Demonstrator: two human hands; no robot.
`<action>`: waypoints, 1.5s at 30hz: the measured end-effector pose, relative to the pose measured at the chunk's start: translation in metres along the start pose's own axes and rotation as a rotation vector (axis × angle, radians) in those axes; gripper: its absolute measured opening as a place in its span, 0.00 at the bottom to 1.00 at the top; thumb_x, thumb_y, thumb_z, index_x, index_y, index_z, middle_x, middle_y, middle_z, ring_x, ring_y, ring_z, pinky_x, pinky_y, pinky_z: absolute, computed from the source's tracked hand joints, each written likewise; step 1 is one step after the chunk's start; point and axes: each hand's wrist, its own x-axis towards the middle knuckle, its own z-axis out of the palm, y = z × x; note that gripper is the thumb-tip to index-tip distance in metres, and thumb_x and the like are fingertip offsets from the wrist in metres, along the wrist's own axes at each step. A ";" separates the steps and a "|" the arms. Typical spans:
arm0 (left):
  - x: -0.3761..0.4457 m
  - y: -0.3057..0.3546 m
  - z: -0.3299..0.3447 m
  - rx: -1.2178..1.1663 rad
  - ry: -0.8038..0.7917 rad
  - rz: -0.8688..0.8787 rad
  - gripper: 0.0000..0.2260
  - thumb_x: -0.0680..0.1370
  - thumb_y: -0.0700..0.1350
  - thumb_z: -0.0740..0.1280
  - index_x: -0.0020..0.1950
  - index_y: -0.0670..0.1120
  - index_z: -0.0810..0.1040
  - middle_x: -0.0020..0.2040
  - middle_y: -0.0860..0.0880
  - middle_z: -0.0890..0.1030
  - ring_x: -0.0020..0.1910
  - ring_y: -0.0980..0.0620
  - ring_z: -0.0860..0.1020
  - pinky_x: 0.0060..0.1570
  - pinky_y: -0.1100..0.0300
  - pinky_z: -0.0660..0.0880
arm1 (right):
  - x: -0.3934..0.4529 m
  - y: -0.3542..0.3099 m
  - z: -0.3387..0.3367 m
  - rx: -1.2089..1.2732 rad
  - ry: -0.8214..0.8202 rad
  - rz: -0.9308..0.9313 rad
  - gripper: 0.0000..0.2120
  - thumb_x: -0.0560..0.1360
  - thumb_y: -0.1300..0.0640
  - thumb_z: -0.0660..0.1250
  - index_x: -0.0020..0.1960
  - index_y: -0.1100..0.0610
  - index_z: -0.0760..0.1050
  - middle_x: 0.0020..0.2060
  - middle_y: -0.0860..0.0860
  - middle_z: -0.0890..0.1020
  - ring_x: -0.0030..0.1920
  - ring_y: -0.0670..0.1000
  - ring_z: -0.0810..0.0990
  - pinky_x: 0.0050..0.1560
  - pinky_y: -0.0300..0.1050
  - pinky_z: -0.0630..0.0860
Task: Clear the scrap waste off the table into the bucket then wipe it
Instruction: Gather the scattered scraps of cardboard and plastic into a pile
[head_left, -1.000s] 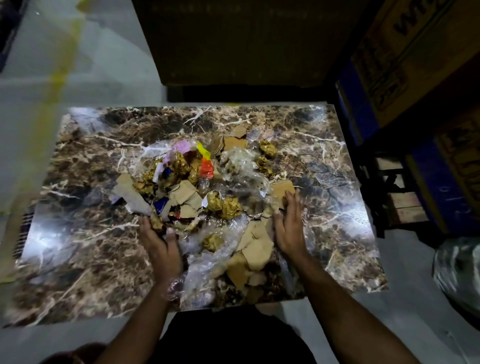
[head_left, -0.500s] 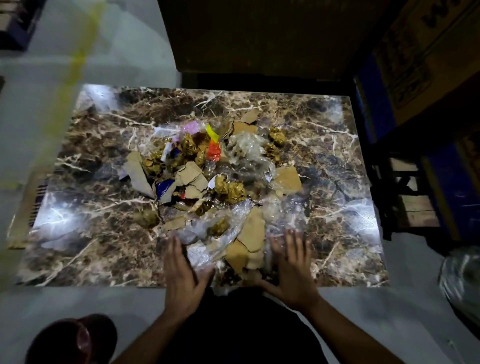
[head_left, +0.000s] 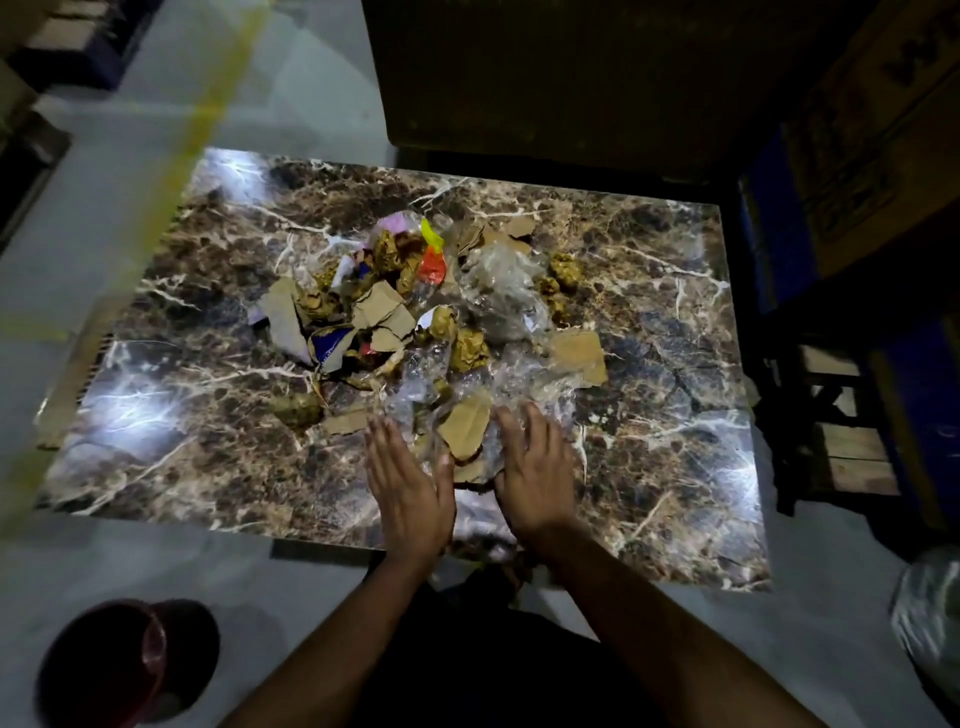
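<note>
Nearest, on the pale floor at lower left, stands a round dark red bucket (head_left: 122, 662) with a glossy rim, well apart from the scrap. Two bare forearms reach up from the bottom edge to the near side of the tabletop (head_left: 208, 467), a glossy slab of dark brown marble pattern veined in white, with bright glare patches at left and right. The left hand (head_left: 410, 486) lies flat, its fingers (head_left: 382, 441) straight and held together, gripping nothing, its thumb edge against crinkled clear plastic film (head_left: 431, 395). The right hand (head_left: 535, 475) is likewise flat with straight fingers, resting on the same wrinkled film and holding nothing. Between the two hands sits a torn, roughly triangular piece of brown cardboard (head_left: 467, 428) with ragged edges. Beyond them the scrap pile (head_left: 415, 322) spreads over the middle of the tabletop: flat torn cardboard flaps, crumpled gold-brown paper balls (head_left: 470, 348), a lone ball (head_left: 298, 408) just left of the hands, a blue and white printed scrap (head_left: 332, 348), and a larger rectangular cardboard sheet (head_left: 579, 358) on the right. Farther back lie a bunched clear bag (head_left: 498, 280), a shiny red and yellow wrapper (head_left: 432, 257) and a pale pink scrap (head_left: 392, 224). Past the far edge stands a large dark box (head_left: 545, 78), and cardboard cartons (head_left: 872, 130) rise at the right
</note>
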 end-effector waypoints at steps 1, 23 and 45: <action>0.000 -0.002 -0.002 0.011 0.007 0.026 0.37 0.81 0.63 0.51 0.83 0.43 0.42 0.83 0.44 0.39 0.82 0.43 0.42 0.78 0.39 0.47 | -0.001 0.005 -0.005 0.019 -0.005 -0.025 0.40 0.71 0.56 0.71 0.78 0.50 0.57 0.72 0.58 0.69 0.66 0.60 0.72 0.61 0.56 0.75; 0.032 0.024 -0.021 0.608 -0.347 0.739 0.46 0.61 0.49 0.82 0.75 0.57 0.66 0.73 0.41 0.73 0.58 0.35 0.77 0.48 0.39 0.76 | -0.022 0.054 -0.042 0.635 0.417 0.428 0.48 0.76 0.25 0.49 0.71 0.67 0.72 0.49 0.70 0.83 0.44 0.68 0.84 0.49 0.62 0.82; 0.123 0.097 -0.145 -0.094 0.096 0.975 0.33 0.69 0.37 0.78 0.73 0.44 0.72 0.56 0.41 0.85 0.44 0.49 0.85 0.47 0.59 0.82 | 0.071 -0.003 -0.147 0.489 0.746 -0.028 0.16 0.77 0.56 0.67 0.64 0.58 0.75 0.50 0.60 0.85 0.49 0.56 0.84 0.59 0.57 0.77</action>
